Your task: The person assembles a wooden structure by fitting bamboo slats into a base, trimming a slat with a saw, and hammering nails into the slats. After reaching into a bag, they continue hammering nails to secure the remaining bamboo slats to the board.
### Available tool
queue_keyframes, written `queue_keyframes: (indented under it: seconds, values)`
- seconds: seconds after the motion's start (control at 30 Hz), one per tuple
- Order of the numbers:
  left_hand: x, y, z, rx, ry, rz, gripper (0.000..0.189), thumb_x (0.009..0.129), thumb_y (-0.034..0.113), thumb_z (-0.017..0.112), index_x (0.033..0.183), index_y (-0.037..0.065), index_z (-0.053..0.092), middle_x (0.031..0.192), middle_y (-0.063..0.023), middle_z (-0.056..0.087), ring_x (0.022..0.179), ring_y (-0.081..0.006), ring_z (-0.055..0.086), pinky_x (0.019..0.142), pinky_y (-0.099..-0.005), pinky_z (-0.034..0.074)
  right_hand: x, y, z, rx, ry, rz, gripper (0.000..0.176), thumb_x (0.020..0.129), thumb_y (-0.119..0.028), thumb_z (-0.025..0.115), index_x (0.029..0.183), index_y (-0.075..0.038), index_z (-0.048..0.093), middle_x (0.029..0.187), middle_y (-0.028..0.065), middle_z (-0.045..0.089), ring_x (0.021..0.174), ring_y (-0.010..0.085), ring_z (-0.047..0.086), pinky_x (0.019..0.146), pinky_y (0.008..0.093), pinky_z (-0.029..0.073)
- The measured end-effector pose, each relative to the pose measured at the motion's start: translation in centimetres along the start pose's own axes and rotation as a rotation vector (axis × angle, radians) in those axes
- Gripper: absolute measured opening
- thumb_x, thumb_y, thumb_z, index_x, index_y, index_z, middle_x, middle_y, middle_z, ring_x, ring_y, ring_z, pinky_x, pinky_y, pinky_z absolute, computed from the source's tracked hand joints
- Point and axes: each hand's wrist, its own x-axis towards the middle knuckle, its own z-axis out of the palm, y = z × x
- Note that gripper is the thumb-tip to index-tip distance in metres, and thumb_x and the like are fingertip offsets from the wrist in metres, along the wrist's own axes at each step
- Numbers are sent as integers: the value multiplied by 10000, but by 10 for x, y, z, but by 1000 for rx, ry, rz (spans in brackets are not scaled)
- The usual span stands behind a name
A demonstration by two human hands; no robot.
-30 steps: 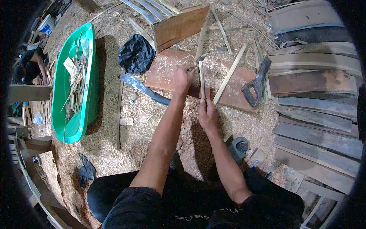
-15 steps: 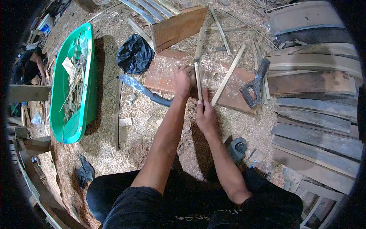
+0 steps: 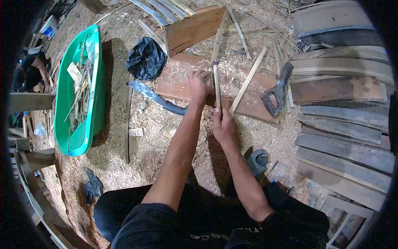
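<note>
My right hand (image 3: 224, 124) is closed around the lower end of a hammer (image 3: 217, 87) with a pale wooden handle. Its small dark head points away from me, just right of my left hand. My left hand (image 3: 199, 85) is closed with curled fingers over the reddish-brown board (image 3: 178, 74); what it grips is hidden. A pale wooden slat (image 3: 217, 41) lies beyond the hammer head. To the right, another slat (image 3: 248, 81) rests slantwise across the board.
A handsaw's dark handle (image 3: 273, 101) lies right of the board. At left stands a green tub (image 3: 94, 103) of wood scraps. A black plastic bag (image 3: 146, 58) and a curved wooden panel (image 3: 195, 31) lie ahead. Stacked planks (image 3: 344, 116) line the right; a person (image 3: 35, 70) crouches far left.
The hammer head has shifted slightly up and right, and its handle has tilted a little. My left hand stays almost where it was.
</note>
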Motion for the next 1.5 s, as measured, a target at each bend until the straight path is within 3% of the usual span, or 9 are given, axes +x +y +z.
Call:
queue_keyframes:
  seconds: [0.43, 0.53, 0.57, 0.67, 0.77, 1.0, 1.27, 1.37, 1.5]
  values:
    - [0, -5, 1, -1, 24, 10, 133, 726, 137, 718, 852, 119, 758, 902, -60, 703, 870, -309, 574, 803, -410, 460, 0, -3, -3, 11, -37, 29, 331, 1026, -319, 437, 953, -10, 531, 766, 208, 560, 721, 381, 575, 671, 470, 436]
    - [0, -3, 3, 17, 36, 44, 124, 723, 136, 721, 839, 112, 756, 883, -63, 702, 851, -307, 582, 806, -402, 462, 4, -5, 13, -11, 115, -85, 340, 1029, -320, 435, 951, -3, 531, 781, 216, 567, 729, 387, 580, 675, 474, 437]
    - [2, -4, 3, 27, 41, 56, 120, 721, 134, 722, 834, 109, 755, 876, -65, 701, 844, -307, 585, 807, -399, 463, 0, -10, -5, -179, -41, 70, 330, 1007, -279, 454, 1115, -11, 613, 844, 217, 654, 811, 393, 652, 722, 466, 488]
    - [2, 1, -1, -9, 49, 43, 114, 722, 137, 721, 826, 103, 752, 877, -68, 701, 845, -302, 593, 809, -401, 466, 0, 3, -2, -7, -38, 14, 352, 1026, -330, 448, 942, 2, 528, 775, 214, 574, 709, 380, 578, 648, 465, 428]
    - [0, 1, -1, -6, 55, 46, 106, 726, 132, 716, 821, 102, 750, 876, -67, 701, 841, -301, 594, 789, -406, 470, 0, -11, -9, -158, -90, 107, 336, 999, -317, 461, 1076, -25, 610, 833, 238, 634, 800, 423, 629, 695, 455, 480]
    - [-1, -1, 2, 3, 58, 6, 119, 724, 128, 717, 837, 135, 755, 890, -37, 701, 868, -300, 594, 776, -427, 464, -1, -16, -7, -144, -59, 111, 318, 1006, -308, 453, 1040, -29, 599, 807, 227, 620, 766, 415, 625, 672, 453, 471]
    - [0, 4, -4, -16, -4, 1, 136, 771, 155, 706, 879, 82, 748, 922, -98, 699, 899, -331, 590, 849, -433, 454, -1, 9, 2, -99, -43, 61, 336, 1013, -312, 453, 1071, -8, 584, 814, 198, 609, 755, 357, 614, 684, 436, 462]
    - [2, 3, -3, 23, 8, -38, 147, 745, 180, 725, 878, 129, 763, 933, -58, 698, 919, -314, 587, 815, -447, 459, 0, 9, 0, -73, -20, -39, 330, 1017, -301, 443, 1067, -7, 585, 831, 213, 617, 781, 368, 623, 703, 441, 467]
    - [-2, 3, -4, 21, 2, -16, 139, 753, 187, 723, 876, 138, 765, 921, -55, 696, 915, -312, 581, 803, -442, 455, -1, -3, -3, -115, -47, 47, 321, 1021, -293, 442, 1055, -1, 570, 827, 245, 614, 791, 425, 615, 699, 472, 465]
